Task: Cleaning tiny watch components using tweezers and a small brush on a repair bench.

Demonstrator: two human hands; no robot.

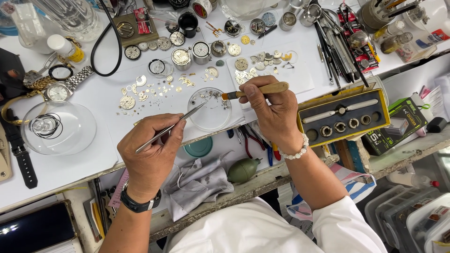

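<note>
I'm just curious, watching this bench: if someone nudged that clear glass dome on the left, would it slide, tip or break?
The glass dome sits rim-down and wide on the white sheet, so it would probably slide rather than tip. It looks thin and likely fragile. Its small top knob seems the safest grip.

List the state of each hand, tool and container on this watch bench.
left hand: gripping tweezers, tips at the dish
right hand: holding brush, bristles over the dish
clear round dish: open, small parts inside
yellow tool case: open, tools seated
glass dome: upright on the bench
green dust blower: lying unused
</note>
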